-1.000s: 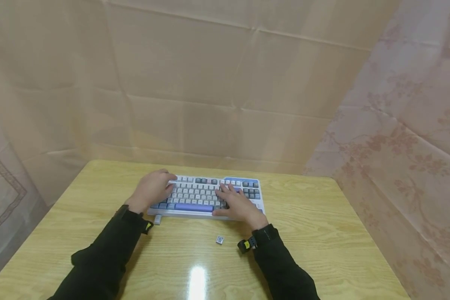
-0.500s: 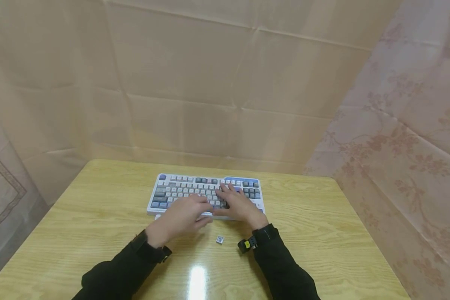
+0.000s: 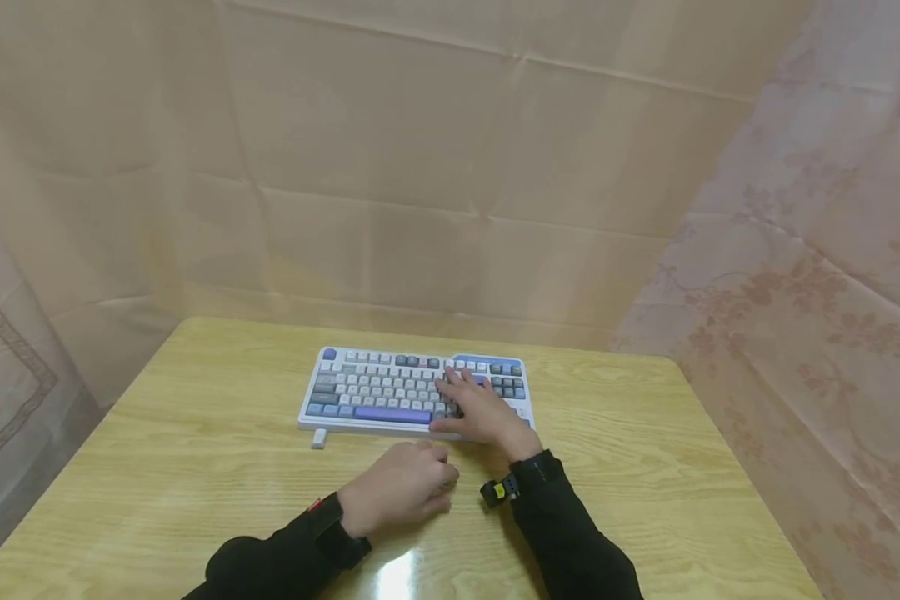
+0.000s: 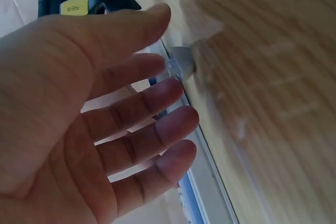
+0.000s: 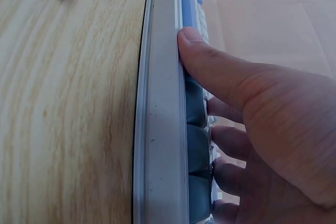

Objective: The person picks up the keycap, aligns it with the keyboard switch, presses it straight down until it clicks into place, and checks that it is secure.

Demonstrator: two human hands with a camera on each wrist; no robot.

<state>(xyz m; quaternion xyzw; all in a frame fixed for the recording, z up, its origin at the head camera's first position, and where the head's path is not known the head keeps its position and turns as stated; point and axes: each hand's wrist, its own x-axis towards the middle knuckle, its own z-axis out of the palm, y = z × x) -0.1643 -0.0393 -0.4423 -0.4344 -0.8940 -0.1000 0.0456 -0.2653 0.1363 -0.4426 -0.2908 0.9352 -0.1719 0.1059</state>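
Note:
A white keyboard (image 3: 378, 392) with grey, white and blue keys and a purple space bar lies near the table's back. My right hand (image 3: 483, 414) rests on its right part, fingers spread over the keys; in the right wrist view the thumb (image 5: 210, 59) lies along the front edge. In front of the keyboard, my left hand (image 3: 405, 486) is low over the table, fingers loosely bent and parted. The left wrist view has a small grey piece (image 4: 182, 62) with a translucent part right at the index fingertip, below the thumb tip. In the head view the hand hides this piece.
A small light grey block (image 3: 319, 438) lies on the wooden table (image 3: 195, 467) by the keyboard's front left corner. Beige cloth (image 3: 390, 167) hangs behind the table, with a floral pinkish cloth (image 3: 817, 292) to the right.
My left hand has come from the keyboard's left end, across its front, to the small piece on the table. The right hand stays on the keyboard.

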